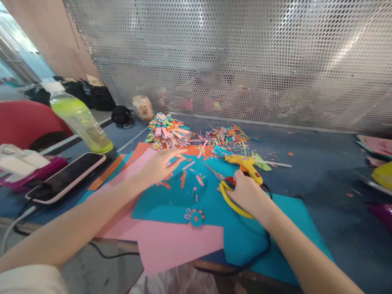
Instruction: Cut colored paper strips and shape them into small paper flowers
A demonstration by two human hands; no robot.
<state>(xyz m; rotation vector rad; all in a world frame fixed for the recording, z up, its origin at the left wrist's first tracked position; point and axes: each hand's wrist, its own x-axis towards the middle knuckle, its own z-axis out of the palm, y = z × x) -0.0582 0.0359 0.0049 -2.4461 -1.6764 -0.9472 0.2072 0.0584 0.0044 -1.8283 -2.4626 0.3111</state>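
My right hand [246, 192] grips a pair of scissors [228, 196] by the yellow handles, and the metal blades point up and left. Just beyond it lies a yellow glue gun [246, 163]. My left hand [161, 163] reaches over the paper with its fingers stretched out and the thumb apart; I see nothing held in it. Below both hands are sheets of blue paper [174, 208] and pink paper [180, 243]. Small paper snippets [183, 179] lie scattered on the blue sheet. Nearer me sits a round blue-and-orange paper flower [196, 218] with pink loops at one side.
A heap of colourful paper flowers [168, 132] stands behind my left hand, beside a pile of thin scraps [229, 136]. On the left are a green drink bottle [81, 120] and a phone [67, 177]. A perforated metal panel [245, 53] closes off the table's back. A black cable [269, 241] crosses the front.
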